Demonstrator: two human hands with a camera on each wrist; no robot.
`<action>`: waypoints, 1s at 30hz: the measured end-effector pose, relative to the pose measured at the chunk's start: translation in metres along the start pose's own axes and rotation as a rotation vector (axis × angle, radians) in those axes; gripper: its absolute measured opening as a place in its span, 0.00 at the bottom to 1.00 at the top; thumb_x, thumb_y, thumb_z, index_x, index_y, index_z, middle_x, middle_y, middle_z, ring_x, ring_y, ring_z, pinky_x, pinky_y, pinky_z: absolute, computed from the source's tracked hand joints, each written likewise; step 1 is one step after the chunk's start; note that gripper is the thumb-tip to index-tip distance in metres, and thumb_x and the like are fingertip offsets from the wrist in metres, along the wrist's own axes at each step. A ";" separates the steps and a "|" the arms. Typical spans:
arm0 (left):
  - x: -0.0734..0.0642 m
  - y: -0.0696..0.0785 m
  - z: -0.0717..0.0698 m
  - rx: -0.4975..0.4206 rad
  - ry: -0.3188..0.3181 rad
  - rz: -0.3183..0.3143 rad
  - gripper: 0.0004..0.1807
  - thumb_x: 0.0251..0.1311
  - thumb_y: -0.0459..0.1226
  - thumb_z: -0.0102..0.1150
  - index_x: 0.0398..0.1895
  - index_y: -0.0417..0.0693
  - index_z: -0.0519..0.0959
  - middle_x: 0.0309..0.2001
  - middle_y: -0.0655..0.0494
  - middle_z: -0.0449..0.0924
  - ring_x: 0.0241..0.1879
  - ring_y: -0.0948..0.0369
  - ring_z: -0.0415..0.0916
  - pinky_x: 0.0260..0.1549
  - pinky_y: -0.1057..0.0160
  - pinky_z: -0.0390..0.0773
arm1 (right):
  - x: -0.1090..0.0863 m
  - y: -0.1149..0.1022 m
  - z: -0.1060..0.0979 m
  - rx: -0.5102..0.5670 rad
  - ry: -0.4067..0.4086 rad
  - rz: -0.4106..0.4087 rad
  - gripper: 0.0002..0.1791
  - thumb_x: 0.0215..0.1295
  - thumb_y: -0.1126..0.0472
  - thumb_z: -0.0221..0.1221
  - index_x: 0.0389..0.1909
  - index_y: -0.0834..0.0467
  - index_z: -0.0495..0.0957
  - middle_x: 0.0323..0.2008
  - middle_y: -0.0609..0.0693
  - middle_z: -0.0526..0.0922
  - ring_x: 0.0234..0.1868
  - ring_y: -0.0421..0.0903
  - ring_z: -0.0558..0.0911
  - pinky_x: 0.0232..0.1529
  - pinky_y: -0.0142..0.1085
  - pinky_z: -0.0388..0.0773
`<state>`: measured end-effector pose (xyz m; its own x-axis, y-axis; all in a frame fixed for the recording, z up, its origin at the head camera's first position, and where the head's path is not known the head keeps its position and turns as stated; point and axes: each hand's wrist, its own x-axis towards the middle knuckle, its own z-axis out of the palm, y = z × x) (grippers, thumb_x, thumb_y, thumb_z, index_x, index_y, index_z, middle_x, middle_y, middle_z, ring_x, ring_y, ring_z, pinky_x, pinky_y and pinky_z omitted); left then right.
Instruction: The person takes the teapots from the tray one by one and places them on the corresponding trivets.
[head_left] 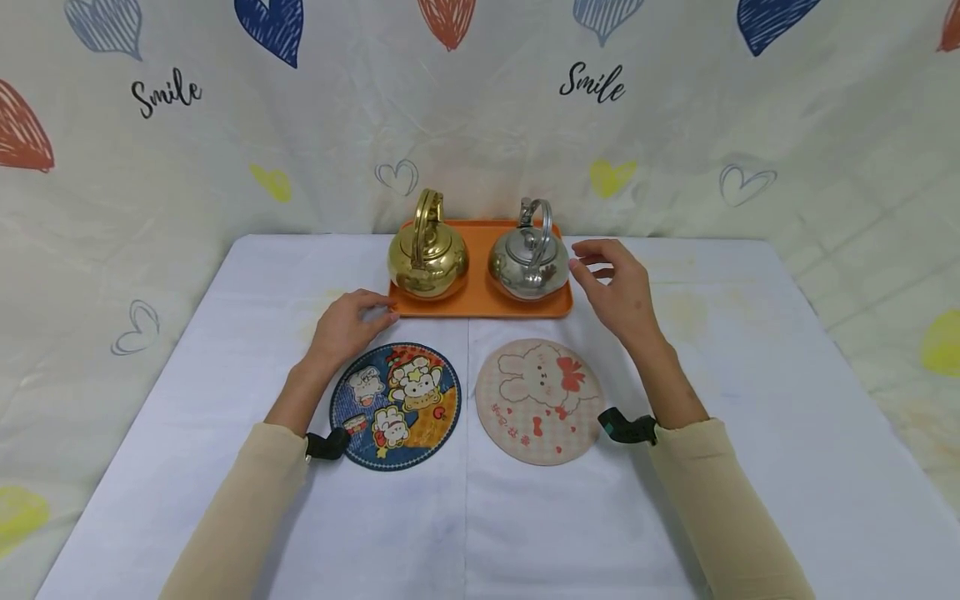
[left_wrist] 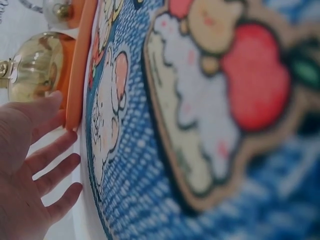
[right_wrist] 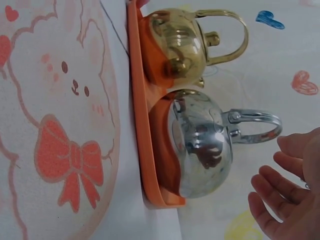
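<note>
We see a table (head_left: 465, 533) under smooth white cloth, and at the middle of its far edge a rectangular orange tray (head_left: 477, 287). Between tray and near edge lie a round dark-blue cartoon-print mat (head_left: 395, 407) on the left and a round pale-pink rabbit-print mat (head_left: 538, 402) on the right. On the tray, we find a rounded shiny gold metal kettle (head_left: 429, 262) by its left edge and a rounded shiny silver metal kettle (head_left: 528, 271) by its right. The left hand (head_left: 348, 323), fingers spread, is at the tray's near-left corner; we cannot tell if they touch. The right hand (head_left: 618, 292), fingers apart and slightly bent, is just beside the silver kettle.
</note>
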<state>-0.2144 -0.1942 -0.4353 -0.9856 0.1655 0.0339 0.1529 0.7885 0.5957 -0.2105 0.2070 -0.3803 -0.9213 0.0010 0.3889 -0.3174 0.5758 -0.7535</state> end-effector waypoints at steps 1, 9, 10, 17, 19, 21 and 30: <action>0.000 0.000 0.000 0.002 -0.002 0.000 0.21 0.70 0.48 0.65 0.59 0.48 0.85 0.62 0.45 0.83 0.68 0.43 0.75 0.71 0.40 0.72 | 0.000 0.000 0.000 0.003 0.000 0.002 0.17 0.74 0.57 0.63 0.58 0.61 0.81 0.56 0.56 0.84 0.55 0.52 0.84 0.56 0.47 0.81; 0.001 -0.001 0.001 0.004 -0.008 -0.007 0.20 0.69 0.46 0.66 0.60 0.48 0.85 0.63 0.45 0.83 0.69 0.44 0.74 0.72 0.40 0.70 | 0.001 -0.001 0.004 0.023 -0.016 0.039 0.18 0.75 0.56 0.62 0.59 0.61 0.80 0.58 0.57 0.84 0.57 0.53 0.83 0.59 0.49 0.81; 0.001 -0.002 0.001 0.003 -0.007 -0.011 0.20 0.69 0.46 0.66 0.60 0.48 0.85 0.63 0.45 0.83 0.70 0.44 0.74 0.72 0.40 0.69 | 0.002 -0.001 0.005 0.022 -0.018 0.043 0.18 0.75 0.56 0.62 0.59 0.60 0.80 0.58 0.57 0.84 0.58 0.53 0.83 0.59 0.49 0.81; 0.001 -0.001 0.002 -0.002 -0.012 -0.055 0.19 0.70 0.45 0.65 0.60 0.49 0.84 0.66 0.46 0.81 0.73 0.44 0.71 0.75 0.40 0.67 | 0.004 -0.004 0.008 0.038 -0.032 0.069 0.17 0.75 0.58 0.62 0.60 0.59 0.81 0.58 0.55 0.85 0.58 0.52 0.83 0.55 0.31 0.77; 0.001 0.000 0.002 -0.004 -0.013 -0.066 0.19 0.70 0.45 0.65 0.60 0.50 0.84 0.67 0.46 0.81 0.73 0.44 0.70 0.75 0.40 0.66 | 0.005 -0.005 0.009 0.054 -0.038 0.068 0.17 0.75 0.58 0.62 0.60 0.60 0.81 0.58 0.56 0.85 0.58 0.52 0.83 0.55 0.31 0.76; 0.001 0.000 0.002 -0.006 -0.012 -0.077 0.19 0.70 0.45 0.65 0.60 0.50 0.84 0.67 0.46 0.80 0.74 0.44 0.69 0.75 0.40 0.66 | 0.005 -0.006 0.010 0.069 -0.044 0.070 0.18 0.75 0.57 0.63 0.60 0.61 0.80 0.58 0.56 0.85 0.59 0.52 0.83 0.55 0.32 0.76; 0.003 0.000 0.002 -0.014 -0.001 -0.101 0.18 0.70 0.45 0.65 0.59 0.51 0.85 0.68 0.46 0.80 0.74 0.43 0.69 0.75 0.39 0.66 | 0.008 -0.006 0.014 0.113 -0.073 0.082 0.20 0.75 0.54 0.62 0.61 0.60 0.80 0.59 0.56 0.85 0.58 0.50 0.83 0.56 0.32 0.78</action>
<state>-0.2175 -0.1931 -0.4366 -0.9959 0.0862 -0.0274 0.0519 0.7925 0.6076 -0.2193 0.1925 -0.3803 -0.9577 -0.0178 0.2873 -0.2601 0.4808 -0.8374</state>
